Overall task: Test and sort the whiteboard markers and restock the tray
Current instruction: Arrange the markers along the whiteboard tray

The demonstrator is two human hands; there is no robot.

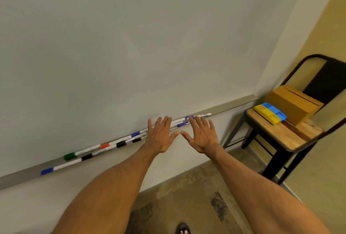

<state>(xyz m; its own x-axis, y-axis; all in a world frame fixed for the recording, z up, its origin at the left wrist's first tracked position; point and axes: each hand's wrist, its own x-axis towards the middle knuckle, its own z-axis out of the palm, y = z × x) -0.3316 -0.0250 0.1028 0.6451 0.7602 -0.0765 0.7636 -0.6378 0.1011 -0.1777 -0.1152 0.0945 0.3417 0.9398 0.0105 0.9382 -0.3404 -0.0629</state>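
Several whiteboard markers lie in a row on the grey tray point(22, 178) under the whiteboard point(131, 46): a blue-capped one point(47, 170) at the left, a green-capped one point(70, 156), a red-capped one point(104, 146), black-capped ones point(121, 143) and more blue-capped ones point(135, 134). My left hand point(161, 137) and my right hand point(201, 136) are held flat in front of the tray, fingers spread, thumb tips almost touching. Neither hand holds anything. They hide part of the marker row.
A wooden-seated metal chair point(277, 132) stands at the right by the yellow wall. On it sit a cardboard box point(294, 104) and a yellow and blue plastic holder point(269, 113). The floor below is worn concrete, with a foot point(182, 229) at the bottom edge.
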